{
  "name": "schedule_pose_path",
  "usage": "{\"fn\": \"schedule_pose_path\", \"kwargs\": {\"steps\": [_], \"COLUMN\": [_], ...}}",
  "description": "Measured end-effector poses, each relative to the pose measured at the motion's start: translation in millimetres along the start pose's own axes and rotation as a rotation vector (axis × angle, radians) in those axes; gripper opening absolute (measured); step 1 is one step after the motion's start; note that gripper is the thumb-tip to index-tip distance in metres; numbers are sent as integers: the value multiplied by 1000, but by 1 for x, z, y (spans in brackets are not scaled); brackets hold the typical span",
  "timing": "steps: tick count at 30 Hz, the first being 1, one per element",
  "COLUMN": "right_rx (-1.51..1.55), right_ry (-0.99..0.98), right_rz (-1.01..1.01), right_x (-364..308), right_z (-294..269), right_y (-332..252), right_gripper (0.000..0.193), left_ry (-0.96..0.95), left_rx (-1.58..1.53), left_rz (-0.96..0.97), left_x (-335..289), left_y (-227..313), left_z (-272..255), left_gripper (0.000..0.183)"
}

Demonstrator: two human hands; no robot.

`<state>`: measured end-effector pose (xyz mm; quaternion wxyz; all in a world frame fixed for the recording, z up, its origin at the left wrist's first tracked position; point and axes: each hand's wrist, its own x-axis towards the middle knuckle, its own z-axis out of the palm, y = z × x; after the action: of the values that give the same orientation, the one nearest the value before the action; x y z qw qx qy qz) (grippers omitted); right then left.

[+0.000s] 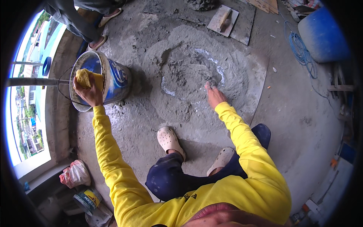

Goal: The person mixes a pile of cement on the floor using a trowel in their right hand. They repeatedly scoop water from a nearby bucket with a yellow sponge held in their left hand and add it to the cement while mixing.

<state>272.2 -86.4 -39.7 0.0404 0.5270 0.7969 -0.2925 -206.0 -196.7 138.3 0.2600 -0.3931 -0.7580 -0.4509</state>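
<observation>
My left hand (87, 92) is closed on a yellow sponge (84, 78), a rough lump held over the mouth of the blue bucket (118, 77). The bucket is tilted toward the left, its rim smeared with cement and its wire handle hanging at the side. Over the wet grey mortar (177, 72) on the floor, my right hand (214, 95) has its fingers curled together. What it grips is mortar-coloured, possibly a tool, and cannot be made out. Pale water lies in a ring-shaped hollow of the mortar around that hand.
A float (224, 20) with a wooden handle lies on a board at the back. Another person's legs (72, 19) stand at the far left. At right are a blue drum (324, 34) and coiled blue hose (298, 47). A plastic bag (75, 174) and tub (87, 199) sit lower left.
</observation>
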Motion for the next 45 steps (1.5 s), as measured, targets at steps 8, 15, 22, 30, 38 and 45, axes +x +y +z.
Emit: {"fn": "schedule_pose_path", "kwargs": {"steps": [8,15,22,30,38,45], "right_rx": [-211,-72,-5,-271,-229,-253], "right_ry": [-94,91,37,-54,33,-123], "right_rz": [-13,-135,34,-201,-76,-85], "right_x": [27,25,118,27,155,62], "right_z": [4,-31,11,-47,-48,-37], "right_y": [-8,11,5,24,22,15], "right_gripper": [48,54,61,55,51,47], "left_ry": [-93,-156,-200,-215,-238,-253], "left_rx": [335,280,377,425,384,449], "left_rz": [-199,-392,-439,-474,-536,-516], "left_x": [-13,-6,-1,4,6,0], "left_y": [-11,-32,-16,-20,1,-29], "left_z": [8,18,33,18,34,18], "left_gripper": [68,72,69,68,70,72]}}
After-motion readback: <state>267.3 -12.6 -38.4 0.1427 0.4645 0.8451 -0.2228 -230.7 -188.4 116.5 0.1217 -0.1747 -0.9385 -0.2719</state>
